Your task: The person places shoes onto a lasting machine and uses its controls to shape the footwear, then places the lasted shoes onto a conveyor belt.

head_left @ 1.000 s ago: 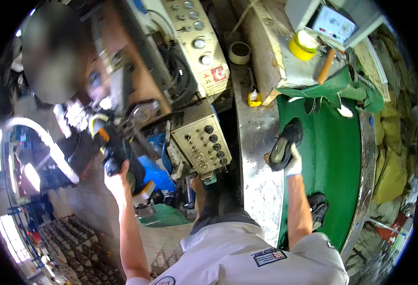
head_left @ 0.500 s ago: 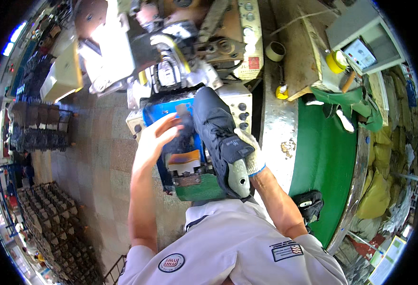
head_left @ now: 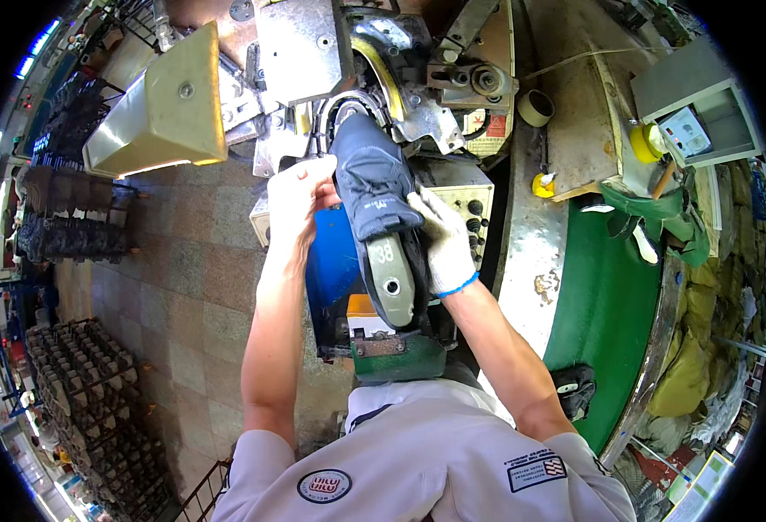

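A dark shoe upper (head_left: 372,178) on a grey-green last (head_left: 389,274) lies lengthwise before me, its toe at the curved metal jaws (head_left: 348,104) of a machine. My bare left hand (head_left: 303,193) grips the left edge of the upper near the toe, with some fingertips hidden beneath it. On the right side, my right hand (head_left: 440,235), in a whitish knit glove with a blue cuff, is closed round the upper's side. The heel end of the last points toward me, over a blue machine surface (head_left: 331,261).
A cream lamp-like housing (head_left: 161,109) juts out at the machine's left. Control knobs (head_left: 475,226) sit on its right. Farther right runs a green belt (head_left: 605,296) with another dark shoe (head_left: 574,390) on it. Racks of lasts (head_left: 96,400) stand at the left.
The shoe upper has moved forward, its toe now at the jaws. My left hand has gone from above the blue surface to the upper's left edge. The view has shifted too.
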Action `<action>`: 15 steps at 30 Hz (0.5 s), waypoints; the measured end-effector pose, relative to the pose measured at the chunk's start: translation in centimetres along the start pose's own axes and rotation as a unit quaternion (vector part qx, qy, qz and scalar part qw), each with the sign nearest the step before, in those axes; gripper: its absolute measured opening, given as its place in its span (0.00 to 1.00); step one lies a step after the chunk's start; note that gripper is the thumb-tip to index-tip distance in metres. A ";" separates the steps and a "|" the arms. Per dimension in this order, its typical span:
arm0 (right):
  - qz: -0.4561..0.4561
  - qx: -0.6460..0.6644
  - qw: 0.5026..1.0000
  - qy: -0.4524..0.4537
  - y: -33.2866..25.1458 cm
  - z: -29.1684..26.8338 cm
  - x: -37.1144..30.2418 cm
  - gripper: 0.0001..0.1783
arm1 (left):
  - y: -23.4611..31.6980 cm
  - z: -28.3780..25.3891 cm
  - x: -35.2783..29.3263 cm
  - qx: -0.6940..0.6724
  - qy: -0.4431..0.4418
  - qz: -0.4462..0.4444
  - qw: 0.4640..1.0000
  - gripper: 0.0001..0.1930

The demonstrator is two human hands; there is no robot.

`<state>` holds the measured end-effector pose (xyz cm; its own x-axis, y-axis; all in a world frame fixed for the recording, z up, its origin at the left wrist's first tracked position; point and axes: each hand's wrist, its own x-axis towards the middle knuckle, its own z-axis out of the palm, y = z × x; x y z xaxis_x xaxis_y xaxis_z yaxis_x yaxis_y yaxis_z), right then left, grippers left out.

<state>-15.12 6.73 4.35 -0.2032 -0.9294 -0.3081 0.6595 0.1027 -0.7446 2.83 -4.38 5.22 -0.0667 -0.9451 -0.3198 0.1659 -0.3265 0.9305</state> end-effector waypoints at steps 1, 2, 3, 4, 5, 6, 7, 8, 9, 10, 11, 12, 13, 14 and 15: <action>-0.004 0.014 1.000 0.010 -0.1 0.7 0.2 0.23 | 0.4 0.4 0.0 -0.020 0.015 0.016 1.000 0.11; 0.001 0.046 0.999 0.000 0.2 1.3 1.0 0.24 | 0.8 0.6 0.2 -0.039 0.031 0.032 0.998 0.11; -0.008 0.038 0.999 0.019 0.3 1.7 1.4 0.24 | 0.6 -0.2 0.9 -0.029 0.015 0.037 0.999 0.16; -0.016 0.030 0.999 0.037 0.4 2.4 1.8 0.24 | 0.5 -0.2 0.9 -0.043 0.036 0.050 0.997 0.17; -0.008 0.008 0.998 0.058 1.3 2.3 2.8 0.22 | 0.9 0.5 0.5 -0.056 0.055 0.061 0.995 0.18; -0.076 -0.073 0.994 0.032 2.5 2.0 4.1 0.22 | 1.1 1.1 0.3 -0.071 0.071 0.073 0.992 0.19; -0.068 0.000 0.996 0.054 3.6 1.4 4.4 0.21 | 0.5 0.9 0.6 -0.088 0.058 0.063 0.992 0.20; -0.056 0.073 0.993 0.073 3.6 2.8 4.4 0.21 | 0.0 0.6 0.7 -0.104 0.048 0.054 0.992 0.21; -0.062 0.012 0.995 0.081 4.0 3.2 5.1 0.20 | -0.3 0.2 0.7 -0.120 0.038 0.044 0.991 0.21; -0.047 -0.047 0.992 0.106 4.0 3.5 5.0 0.18 | -1.0 0.3 0.0 -0.077 0.068 0.029 0.994 0.19; -0.049 -0.047 0.992 0.102 4.5 3.1 5.3 0.17 | -2.0 -0.2 -0.6 -0.044 0.049 0.004 0.998 0.19; -0.050 -0.048 0.993 0.099 4.7 2.9 5.5 0.16 | -2.6 -0.5 -1.4 -0.013 0.030 -0.022 0.999 0.20; -0.048 -0.021 0.995 0.084 4.8 2.4 5.6 0.14 | -3.4 0.0 -2.1 -0.081 0.015 -0.076 0.994 0.22; -0.045 0.007 0.997 0.068 4.6 2.2 5.6 0.13 | -3.6 1.0 -3.0 -0.148 0.002 -0.128 0.981 0.26; -0.027 0.026 0.997 0.062 4.3 2.0 5.9 0.12 | -2.9 1.9 -3.6 -0.199 -0.014 -0.162 0.966 0.28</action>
<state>-12.03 1.03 0.51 -0.3255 -0.8817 -0.3416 0.6815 0.0316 -0.7311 0.75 0.00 3.99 -0.2041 -0.7934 -0.5735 0.4974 -0.5886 0.6373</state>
